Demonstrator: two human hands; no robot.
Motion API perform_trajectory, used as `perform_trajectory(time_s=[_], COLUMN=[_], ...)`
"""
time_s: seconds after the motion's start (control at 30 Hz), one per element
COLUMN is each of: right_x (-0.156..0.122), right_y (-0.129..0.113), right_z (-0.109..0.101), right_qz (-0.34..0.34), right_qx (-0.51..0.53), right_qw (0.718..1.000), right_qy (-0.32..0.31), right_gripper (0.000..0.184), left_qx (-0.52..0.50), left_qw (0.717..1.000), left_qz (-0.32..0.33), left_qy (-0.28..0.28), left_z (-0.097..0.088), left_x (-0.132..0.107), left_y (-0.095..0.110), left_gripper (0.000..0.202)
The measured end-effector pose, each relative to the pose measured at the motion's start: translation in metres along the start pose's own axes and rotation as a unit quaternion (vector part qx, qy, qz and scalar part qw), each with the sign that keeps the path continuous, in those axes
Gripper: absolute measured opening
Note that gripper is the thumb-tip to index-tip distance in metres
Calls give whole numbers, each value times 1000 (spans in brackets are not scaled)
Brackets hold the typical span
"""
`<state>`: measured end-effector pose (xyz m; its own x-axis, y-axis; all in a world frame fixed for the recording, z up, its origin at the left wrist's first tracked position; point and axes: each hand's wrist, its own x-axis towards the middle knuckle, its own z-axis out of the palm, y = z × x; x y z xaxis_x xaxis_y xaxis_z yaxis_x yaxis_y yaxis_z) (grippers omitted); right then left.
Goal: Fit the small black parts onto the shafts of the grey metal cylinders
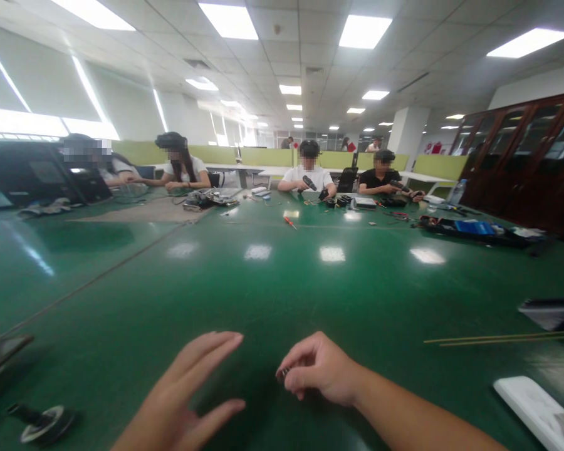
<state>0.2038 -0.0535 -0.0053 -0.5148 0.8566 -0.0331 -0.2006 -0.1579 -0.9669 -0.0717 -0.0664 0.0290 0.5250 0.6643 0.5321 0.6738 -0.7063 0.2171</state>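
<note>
Toward the near edge of the green counter [282, 294], the right hand [322, 373] pinches a small ridged piece [282, 373] between thumb and fingers. Such a fingertip hold presumably suits something this slight; most of it is hidden, so I cannot tell what it is. Beside it, well apart, the left hand [188, 382] is empty, thumb and fingers spread, palm turned toward the right one, perhaps to be free for support. Both seem to hover just above the counter.

By the near left corner stands a black stemmed part [44, 423] with a pale ring, its broad base likely keeping it steady. Toward the right edge lie a white bar [538, 410] and two thin rods [498, 338], off to the side, which leaves the hands room. Near the far edge rests a red screwdriver [290, 222], probably within reach of the co-worker in white [309, 178], who grips a drill-like tool [309, 183].
</note>
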Motion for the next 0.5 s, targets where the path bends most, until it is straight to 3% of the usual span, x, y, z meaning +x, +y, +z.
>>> perform_trajectory(time_s=[0.1, 0.17, 0.23, 0.37, 0.5], right_x=[0, 1, 1, 3, 6], right_y=[1, 0, -1, 0, 5], right_z=[-3, -4, -4, -3, -4], right_qz=[30, 25, 12, 8, 24], right_qx=[15, 31, 48, 59, 65], right_qw=[998, 997, 996, 996, 994], right_qy=[-53, -68, -68, -69, -80], right_gripper=[41, 39, 37, 38, 47], left_qx=[-110, -208, -272, -305, -289], left_qw=[989, 971, 955, 947, 953], left_qz=[79, 113, 115, 96, 82], left_qy=[-51, -44, -29, -25, -37], left_z=[26, 37, 42, 43, 28], left_x=[31, 45, 53, 52, 40], left_y=[31, 42, 48, 52, 44], left_gripper=[59, 36, 31, 36, 35])
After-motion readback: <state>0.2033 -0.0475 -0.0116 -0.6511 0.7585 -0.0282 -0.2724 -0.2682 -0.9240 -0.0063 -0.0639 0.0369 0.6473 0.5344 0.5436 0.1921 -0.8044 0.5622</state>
